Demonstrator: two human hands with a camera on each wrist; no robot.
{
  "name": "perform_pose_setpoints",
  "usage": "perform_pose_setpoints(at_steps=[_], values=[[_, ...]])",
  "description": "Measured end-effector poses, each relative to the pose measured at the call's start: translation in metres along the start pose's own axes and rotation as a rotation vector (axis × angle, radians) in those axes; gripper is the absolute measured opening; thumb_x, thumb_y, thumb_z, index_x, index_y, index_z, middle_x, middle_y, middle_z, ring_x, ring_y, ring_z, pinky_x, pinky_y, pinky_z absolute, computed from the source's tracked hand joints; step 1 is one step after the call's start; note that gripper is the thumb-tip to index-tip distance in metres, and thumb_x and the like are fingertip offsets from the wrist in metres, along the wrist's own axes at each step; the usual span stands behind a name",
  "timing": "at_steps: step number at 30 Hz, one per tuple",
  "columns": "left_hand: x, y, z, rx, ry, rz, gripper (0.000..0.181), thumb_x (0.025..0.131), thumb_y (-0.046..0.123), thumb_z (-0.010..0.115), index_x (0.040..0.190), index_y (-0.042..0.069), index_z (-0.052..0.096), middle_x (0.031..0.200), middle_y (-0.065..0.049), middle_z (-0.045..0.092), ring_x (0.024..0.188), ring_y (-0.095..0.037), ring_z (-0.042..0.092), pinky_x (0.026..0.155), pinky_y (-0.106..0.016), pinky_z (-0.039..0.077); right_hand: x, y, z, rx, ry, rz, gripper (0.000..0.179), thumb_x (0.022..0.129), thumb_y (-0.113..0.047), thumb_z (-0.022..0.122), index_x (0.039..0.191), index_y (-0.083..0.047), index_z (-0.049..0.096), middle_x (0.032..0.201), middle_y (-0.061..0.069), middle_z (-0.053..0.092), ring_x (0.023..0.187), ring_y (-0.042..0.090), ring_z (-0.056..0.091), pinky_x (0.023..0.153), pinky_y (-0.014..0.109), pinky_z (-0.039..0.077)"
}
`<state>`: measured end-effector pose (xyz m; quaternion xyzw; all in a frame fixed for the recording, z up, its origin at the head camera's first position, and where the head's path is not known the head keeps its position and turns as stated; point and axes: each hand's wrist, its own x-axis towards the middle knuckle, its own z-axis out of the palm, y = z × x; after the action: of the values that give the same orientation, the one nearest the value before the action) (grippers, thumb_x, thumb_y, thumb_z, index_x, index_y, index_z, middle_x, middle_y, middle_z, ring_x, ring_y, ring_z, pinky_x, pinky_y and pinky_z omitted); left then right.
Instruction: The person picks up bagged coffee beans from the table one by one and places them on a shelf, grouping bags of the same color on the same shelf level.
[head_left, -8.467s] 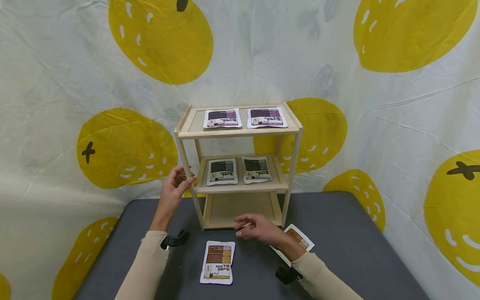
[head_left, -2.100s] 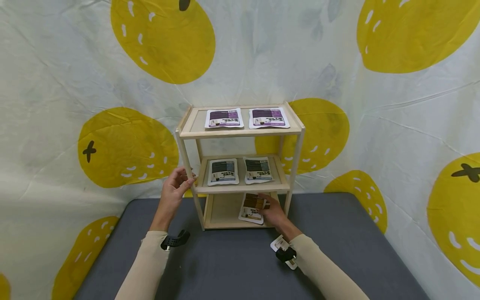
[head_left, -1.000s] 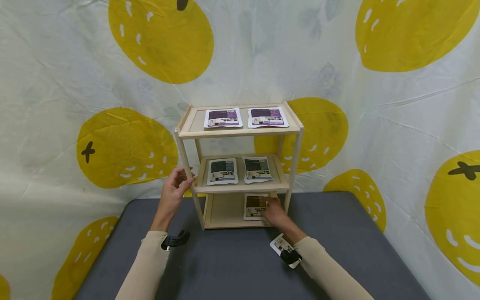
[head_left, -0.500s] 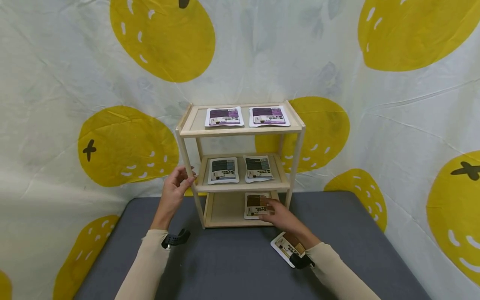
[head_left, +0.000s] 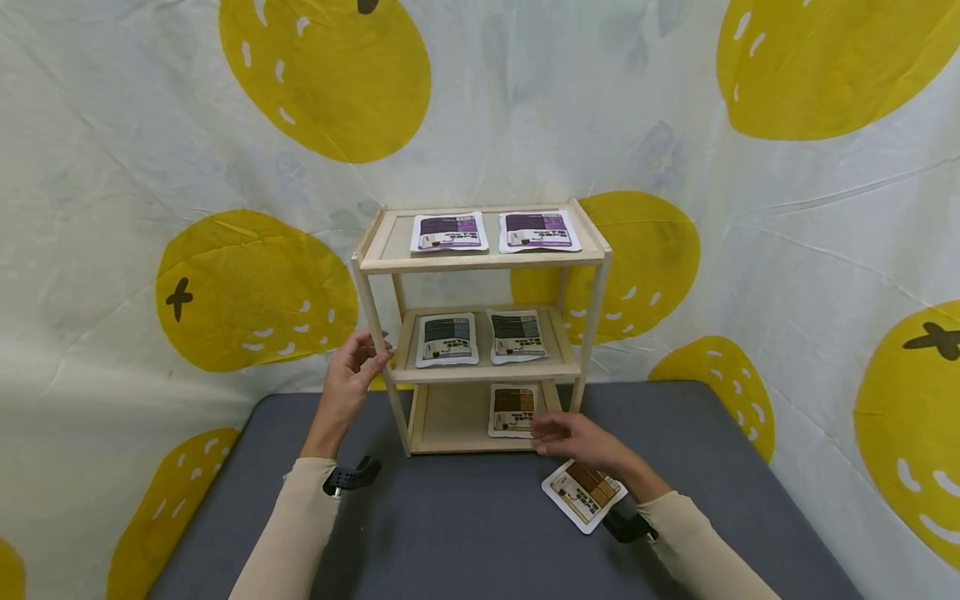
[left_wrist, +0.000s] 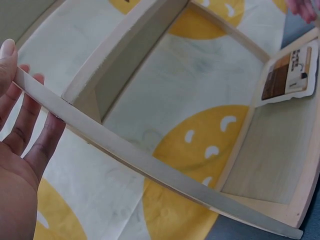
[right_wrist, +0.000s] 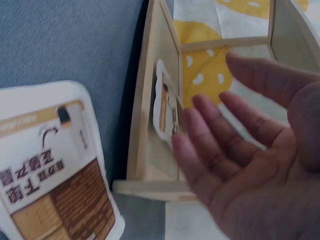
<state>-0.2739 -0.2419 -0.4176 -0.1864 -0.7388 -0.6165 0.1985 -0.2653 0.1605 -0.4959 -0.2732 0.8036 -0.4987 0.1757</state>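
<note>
A three-tier wooden shelf rack (head_left: 480, 375) stands on the dark table. My left hand (head_left: 349, 375) grips its front left post; in the left wrist view thumb and fingers lie on either side of that post (left_wrist: 125, 145). My right hand (head_left: 581, 440) holds nothing, its fingers loosely bent by the front right of the bottom shelf. Just left of it, on that shelf, lies a brown-labelled pouch (head_left: 513, 410). A second brown-labelled pouch (head_left: 582, 495) lies slanted on the table below my right hand, its edge partly hidden by the wrist.
Two purple-labelled pouches (head_left: 448, 232) rest on the top shelf, side by side. The middle shelf bears two dark-green-labelled pouches (head_left: 446, 340). Behind the rack hangs a pale cloth (head_left: 480, 100) with yellow fruit prints. The grey table (head_left: 450, 533) extends in front.
My right hand took the brown pouch from the table's middle, set it on the bottom shelf's right side, let go and drew back rightward. My left hand stayed on the post.
</note>
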Motion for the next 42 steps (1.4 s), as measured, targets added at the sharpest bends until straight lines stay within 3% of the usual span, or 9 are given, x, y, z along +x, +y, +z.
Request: perform_pose_setpoints(at_steps=[6,14,16,23,26,31,35,38,42], values=[[0.001,0.000,-0.001,-0.006,0.001,0.002,0.034,0.100,0.009,0.064,0.133,0.003,0.057,0.116,-0.025,0.062,0.110,-0.043,0.061,0.088,-0.023,0.055,-0.006,0.007,-0.007,0.010,0.005,0.027,0.046,0.097,-0.006,0.066,0.134,0.018,0.053,0.113,0.032,0.068,0.100,0.026,0.070,0.084,0.035,0.058],[0.000,-0.001,-0.001,-0.002,-0.009,0.021,0.035,0.100,0.008,0.063,0.133,-0.001,0.056,0.115,-0.024,0.062,0.106,-0.031,0.064,0.088,-0.024,0.056,-0.022,0.015,-0.015,0.033,0.042,0.072,0.041,0.095,-0.004,0.068,0.126,0.020,0.056,0.106,0.027,0.071,0.095,0.026,0.071,0.078,0.028,0.057],[0.000,-0.001,0.000,-0.004,-0.008,0.019,0.034,0.100,0.008,0.063,0.133,0.001,0.056,0.115,-0.024,0.062,0.106,-0.031,0.064,0.088,-0.025,0.056,-0.027,0.017,-0.017,0.036,0.068,0.070,0.040,0.094,-0.004,0.069,0.124,0.021,0.057,0.104,0.028,0.071,0.092,0.024,0.071,0.078,0.032,0.059],[0.000,-0.001,0.000,-0.005,0.002,-0.015,0.035,0.100,0.007,0.063,0.134,0.004,0.057,0.117,-0.025,0.062,0.111,-0.044,0.061,0.088,-0.022,0.054,-0.041,0.032,-0.023,-0.027,0.155,0.039,0.041,0.091,0.002,0.069,0.124,0.021,0.056,0.113,0.037,0.065,0.097,0.037,0.069,0.077,0.031,0.059],[0.000,0.001,0.001,-0.008,-0.002,-0.032,0.035,0.100,0.003,0.061,0.135,0.001,0.055,0.118,-0.027,0.061,0.113,-0.047,0.059,0.089,-0.022,0.054,-0.045,0.039,-0.024,-0.094,0.214,0.093,0.046,0.086,0.002,0.075,0.124,0.020,0.057,0.115,0.036,0.064,0.100,0.041,0.067,0.079,0.031,0.057],[-0.003,0.018,0.003,-0.007,-0.011,-0.046,0.035,0.101,0.001,0.059,0.135,-0.002,0.054,0.119,-0.031,0.059,0.114,-0.052,0.056,0.089,-0.021,0.053,-0.050,0.049,-0.022,-0.251,0.311,0.282,0.066,0.074,-0.012,0.090,0.128,0.011,0.060,0.121,0.028,0.065,0.108,0.040,0.062,0.090,0.050,0.053],[-0.005,0.030,0.004,0.009,-0.013,-0.036,0.034,0.101,0.003,0.059,0.135,-0.003,0.054,0.118,-0.031,0.059,0.113,-0.054,0.055,0.088,-0.021,0.053,-0.052,0.057,-0.017,-0.405,0.326,0.333,0.078,0.066,-0.023,0.096,0.126,0.011,0.061,0.115,0.024,0.064,0.105,0.036,0.061,0.092,0.054,0.051],[-0.005,0.032,0.005,0.009,-0.011,-0.036,0.034,0.101,0.003,0.060,0.134,-0.003,0.054,0.118,-0.030,0.059,0.114,-0.054,0.056,0.088,-0.022,0.054,-0.053,0.060,-0.012,-0.397,0.330,0.343,0.079,0.064,-0.020,0.097,0.126,0.013,0.059,0.103,0.017,0.062,0.092,0.029,0.058,0.080,0.044,0.051],[-0.006,0.031,0.005,0.001,-0.011,-0.042,0.035,0.101,0.003,0.059,0.135,-0.003,0.054,0.118,-0.030,0.060,0.114,-0.054,0.056,0.088,-0.023,0.054,-0.055,0.059,-0.009,-0.263,0.326,0.349,0.070,0.067,-0.011,0.094,0.123,0.013,0.057,0.091,0.011,0.061,0.080,0.021,0.056,0.068,0.034,0.047]])
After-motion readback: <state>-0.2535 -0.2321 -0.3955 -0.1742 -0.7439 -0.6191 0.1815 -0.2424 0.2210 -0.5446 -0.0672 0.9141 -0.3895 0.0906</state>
